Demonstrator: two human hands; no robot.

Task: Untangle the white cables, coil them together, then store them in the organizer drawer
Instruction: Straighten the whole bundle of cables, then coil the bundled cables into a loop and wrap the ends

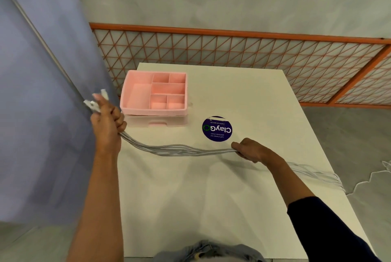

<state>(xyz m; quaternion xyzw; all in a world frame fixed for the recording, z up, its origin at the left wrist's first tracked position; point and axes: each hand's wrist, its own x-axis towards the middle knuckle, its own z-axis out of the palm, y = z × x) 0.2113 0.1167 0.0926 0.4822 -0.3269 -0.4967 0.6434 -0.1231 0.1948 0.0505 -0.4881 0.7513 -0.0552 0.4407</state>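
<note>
Fingers [118, 118] of the left hand [108, 123], at nine o'clock, and right hand [252, 150], at three, grip the white cables [179, 149]. Organizer [152, 111] sits at eleven o'clock.

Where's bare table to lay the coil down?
Bare table: the wide strip between cables and near edge, and the far right beyond the sticker, beside the organizer. Crowded: the middle, where cables stretch between left hand and right hand.

A white table [243, 97] carries a pink organizer [152, 111] at its far left corner, the compartments open at the top. A round blue sticker [217, 128] lies flat just beside it. White cables [313, 172] trail across the right side and spill over the edge.
</note>
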